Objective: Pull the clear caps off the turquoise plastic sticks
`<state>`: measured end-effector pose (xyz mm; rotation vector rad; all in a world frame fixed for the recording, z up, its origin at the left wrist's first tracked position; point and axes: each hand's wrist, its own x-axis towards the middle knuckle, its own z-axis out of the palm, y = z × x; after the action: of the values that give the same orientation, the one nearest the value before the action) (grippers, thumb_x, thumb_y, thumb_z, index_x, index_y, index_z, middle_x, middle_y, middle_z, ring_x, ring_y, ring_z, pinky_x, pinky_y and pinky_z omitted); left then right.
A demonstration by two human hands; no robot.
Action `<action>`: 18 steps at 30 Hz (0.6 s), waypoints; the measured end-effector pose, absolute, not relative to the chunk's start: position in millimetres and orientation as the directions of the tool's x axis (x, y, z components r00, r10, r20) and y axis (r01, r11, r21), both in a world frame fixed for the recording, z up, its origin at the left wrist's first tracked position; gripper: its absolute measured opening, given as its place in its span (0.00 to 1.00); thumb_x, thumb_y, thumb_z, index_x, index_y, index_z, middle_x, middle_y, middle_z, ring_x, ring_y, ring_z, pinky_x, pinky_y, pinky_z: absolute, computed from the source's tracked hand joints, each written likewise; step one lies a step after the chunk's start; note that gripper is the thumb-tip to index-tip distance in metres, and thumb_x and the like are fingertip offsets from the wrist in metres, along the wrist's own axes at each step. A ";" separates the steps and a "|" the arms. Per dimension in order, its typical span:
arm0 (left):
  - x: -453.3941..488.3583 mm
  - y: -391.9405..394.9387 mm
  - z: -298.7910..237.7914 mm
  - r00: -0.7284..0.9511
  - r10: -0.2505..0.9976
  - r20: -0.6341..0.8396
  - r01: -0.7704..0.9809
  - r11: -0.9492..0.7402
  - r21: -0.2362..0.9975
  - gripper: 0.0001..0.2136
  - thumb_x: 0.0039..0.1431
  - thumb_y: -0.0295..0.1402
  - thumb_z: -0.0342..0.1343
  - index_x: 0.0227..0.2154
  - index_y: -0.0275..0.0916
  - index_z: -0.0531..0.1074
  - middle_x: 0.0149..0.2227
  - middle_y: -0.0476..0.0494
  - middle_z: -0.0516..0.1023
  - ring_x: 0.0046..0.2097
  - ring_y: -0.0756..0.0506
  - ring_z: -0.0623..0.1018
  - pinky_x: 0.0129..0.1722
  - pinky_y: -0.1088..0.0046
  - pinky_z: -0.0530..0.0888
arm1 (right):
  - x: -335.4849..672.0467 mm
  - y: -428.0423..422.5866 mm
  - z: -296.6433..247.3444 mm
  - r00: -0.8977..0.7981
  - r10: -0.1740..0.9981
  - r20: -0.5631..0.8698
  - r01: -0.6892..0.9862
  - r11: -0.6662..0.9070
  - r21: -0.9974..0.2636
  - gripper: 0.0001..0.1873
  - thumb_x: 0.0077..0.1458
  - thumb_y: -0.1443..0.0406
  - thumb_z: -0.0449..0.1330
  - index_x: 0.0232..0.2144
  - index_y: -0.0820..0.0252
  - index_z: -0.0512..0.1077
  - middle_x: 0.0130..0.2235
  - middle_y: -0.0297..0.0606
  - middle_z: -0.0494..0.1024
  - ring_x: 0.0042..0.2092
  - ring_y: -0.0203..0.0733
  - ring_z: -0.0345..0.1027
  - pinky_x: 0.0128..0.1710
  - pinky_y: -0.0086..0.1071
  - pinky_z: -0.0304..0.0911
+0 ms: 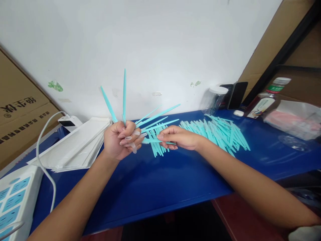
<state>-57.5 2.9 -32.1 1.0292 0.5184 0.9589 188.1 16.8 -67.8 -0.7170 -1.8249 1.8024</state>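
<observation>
Turquoise sticks [124, 95] are fanning out of my left hand [122, 139], whose fingers are clamping them in a fist, while my right hand [179, 138] is pointing leftward just beside it, thumb and fingers pinching a single stick [152, 141]. They are looking slim, smooth and tapered, and more are lying in a small cluster [156, 149] and a larger pile [225, 134] on the blue bench [160, 187].

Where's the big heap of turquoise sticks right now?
In the head view, the big heap lies right of centre on the blue table, beyond the right forearm and in front of the white-lidded jar.
</observation>
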 end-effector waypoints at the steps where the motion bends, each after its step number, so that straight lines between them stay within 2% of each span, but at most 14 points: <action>1: -57.5 3.0 -32.4 0.514 0.856 0.063 -0.425 0.190 0.885 0.22 0.37 0.32 0.56 0.10 0.43 0.43 0.10 0.53 0.39 0.15 0.51 0.50 0.11 0.77 0.53 | 188.6 17.7 -68.0 -0.751 0.660 -0.027 0.037 0.002 -0.999 0.23 0.63 0.50 0.66 0.27 0.63 0.74 0.28 0.32 0.73 0.23 0.29 0.58 0.23 0.28 0.53; 7: -64.4 5.5 -28.7 0.544 0.835 0.088 -0.467 0.214 0.858 0.18 0.39 0.28 0.53 0.10 0.42 0.45 0.10 0.52 0.40 0.16 0.50 0.52 0.13 0.77 0.60 | 195.8 26.0 -71.4 -0.744 0.669 -0.013 0.044 0.030 -0.999 0.23 0.62 0.50 0.66 0.26 0.63 0.76 0.28 0.35 0.75 0.23 0.29 0.58 0.24 0.28 0.54; 12: -79.2 14.0 -24.8 0.440 0.882 0.165 -0.546 0.117 0.830 0.16 0.38 0.27 0.51 0.12 0.42 0.45 0.11 0.53 0.41 0.16 0.50 0.52 0.14 0.75 0.64 | 207.2 35.5 -71.0 -0.603 0.798 -0.019 0.073 0.032 -0.997 0.25 0.57 0.47 0.68 0.26 0.62 0.75 0.28 0.35 0.74 0.25 0.31 0.59 0.22 0.28 0.53; 15: -82.2 20.2 -28.7 0.371 0.914 0.164 -0.549 0.074 0.833 0.15 0.37 0.26 0.50 0.13 0.41 0.46 0.12 0.53 0.43 0.16 0.51 0.52 0.14 0.78 0.59 | 208.3 38.6 -71.8 -0.479 0.877 0.010 0.190 0.115 -0.975 0.26 0.59 0.44 0.66 0.26 0.61 0.75 0.27 0.36 0.74 0.26 0.33 0.61 0.24 0.29 0.54; 18: -80.6 24.7 -35.0 0.335 0.930 0.150 -0.535 0.057 0.843 0.13 0.36 0.27 0.50 0.13 0.41 0.48 0.12 0.52 0.45 0.15 0.51 0.53 0.13 0.78 0.56 | 205.2 40.0 -77.0 -0.365 0.922 0.131 0.344 0.264 -0.901 0.27 0.62 0.44 0.61 0.25 0.60 0.73 0.26 0.37 0.76 0.26 0.34 0.63 0.26 0.31 0.56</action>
<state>-80.6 24.7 -35.0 0.9760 0.5060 1.1853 205.2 40.0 -77.0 -1.1480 -1.8523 1.0748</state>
